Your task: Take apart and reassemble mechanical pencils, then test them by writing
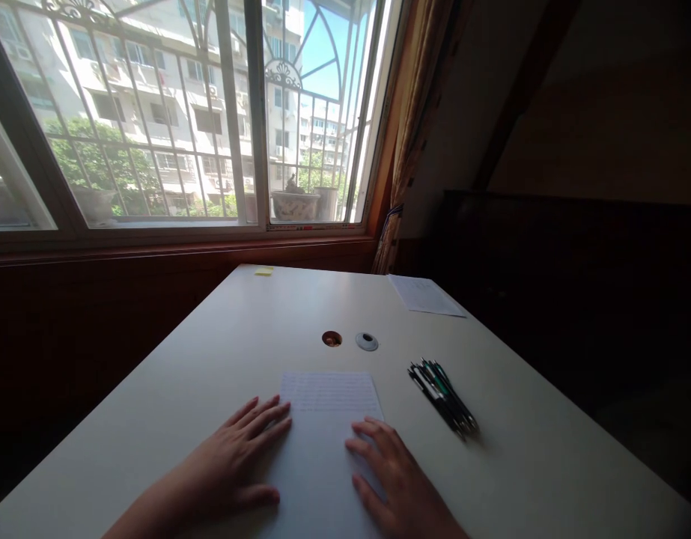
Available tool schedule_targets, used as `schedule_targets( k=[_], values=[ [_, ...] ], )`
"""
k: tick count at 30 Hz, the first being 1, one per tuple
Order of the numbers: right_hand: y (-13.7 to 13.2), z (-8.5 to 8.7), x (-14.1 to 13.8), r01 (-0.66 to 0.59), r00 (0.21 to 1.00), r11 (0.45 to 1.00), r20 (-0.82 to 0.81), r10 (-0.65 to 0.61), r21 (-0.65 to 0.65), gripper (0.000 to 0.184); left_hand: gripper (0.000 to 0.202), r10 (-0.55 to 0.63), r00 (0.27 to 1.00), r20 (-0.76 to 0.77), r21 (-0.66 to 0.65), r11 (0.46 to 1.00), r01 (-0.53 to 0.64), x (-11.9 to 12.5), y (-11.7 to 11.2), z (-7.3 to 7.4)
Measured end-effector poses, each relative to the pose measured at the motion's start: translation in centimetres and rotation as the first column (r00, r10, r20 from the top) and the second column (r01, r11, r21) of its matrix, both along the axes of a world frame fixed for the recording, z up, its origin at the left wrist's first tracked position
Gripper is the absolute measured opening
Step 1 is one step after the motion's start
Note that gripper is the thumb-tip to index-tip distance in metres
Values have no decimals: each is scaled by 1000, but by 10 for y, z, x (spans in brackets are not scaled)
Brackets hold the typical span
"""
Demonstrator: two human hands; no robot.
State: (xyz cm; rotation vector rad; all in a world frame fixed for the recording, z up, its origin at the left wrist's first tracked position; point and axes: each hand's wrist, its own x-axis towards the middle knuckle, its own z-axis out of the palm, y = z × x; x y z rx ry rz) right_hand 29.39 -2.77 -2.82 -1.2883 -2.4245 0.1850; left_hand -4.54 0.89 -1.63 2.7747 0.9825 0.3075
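A sheet of paper with lines of small writing across its upper part lies on the white table in front of me. My left hand rests at its left edge, fingers stretched out and thumb apart, holding nothing. Over the right edge of the sheet lies my right hand, its fingers spread and slightly bent, also with nothing in it. To the right of that hand is a bunch of pens, mostly black with some green, lying side by side on the tabletop.
Further back, the white table has a round cable hole with its loose grommet cover beside it. Other papers lie at the far right corner, yellow sticky notes at the far left. A barred window stands behind.
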Motion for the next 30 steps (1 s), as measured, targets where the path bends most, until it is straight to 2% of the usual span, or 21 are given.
schedule_targets(
  k=[4,9,24,30],
  values=[
    [-8,9,-4,45,999,997,-28,-47,-60,36,84,23,998,-51,25,999,-21,2,-1,-4],
    [-13,13,-4,63,995,997,-79,-67,-50,35,79,36,997,-66,79,996,-31,3,1,-4],
    [-9,5,-3,41,992,998,-118,-35,52,35,71,73,996,-47,92,993,-69,7,-5,-4],
    [-13,7,2,38,973,991,-229,-7,132,33,66,113,993,-44,117,987,-107,9,-7,-3]
  ],
)
